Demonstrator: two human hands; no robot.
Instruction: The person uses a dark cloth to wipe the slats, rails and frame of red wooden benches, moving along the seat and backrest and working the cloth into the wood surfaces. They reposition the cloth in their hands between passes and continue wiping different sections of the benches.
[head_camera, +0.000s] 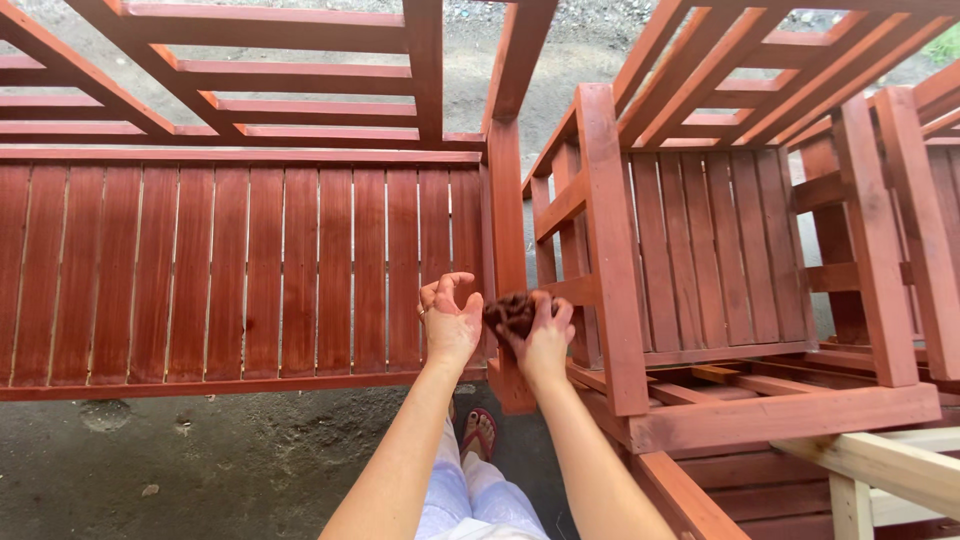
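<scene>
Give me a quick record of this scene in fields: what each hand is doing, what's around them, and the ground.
left hand: open, fingers curled, stained reddish, holds nothing, in front of the bench
right hand: grips a dark stained rag
bench: long, slatted, red-brown wood, left of the hands
chair: slatted, same red-brown, right of the hands
unpainted wood: pale frame, bottom right
ground: grey concrete with stain spots
foot: in a sandal, below the hands
</scene>
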